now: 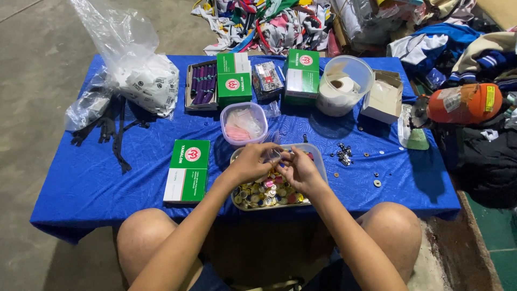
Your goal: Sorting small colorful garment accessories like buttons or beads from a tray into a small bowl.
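Note:
My left hand (252, 163) and my right hand (299, 169) meet over a clear plastic tray (318, 156) filled with several small round colourful pieces (265, 194). Both hands pinch something small and clear between the fingertips; what it is I cannot tell. The tray rests at the near middle of a low table under a blue cloth (97, 183). My bare knees show below the table's front edge.
A green and white box (187, 170) lies left of the tray. A small tub of pink bits (244, 124), more green boxes (235, 78), a box of purple spools (202, 84), a clear tub with a tape roll (344, 85), plastic bags (141, 73), black zippers (110, 132) and loose metal pieces (342, 153) sit behind. Clothes pile up at the back.

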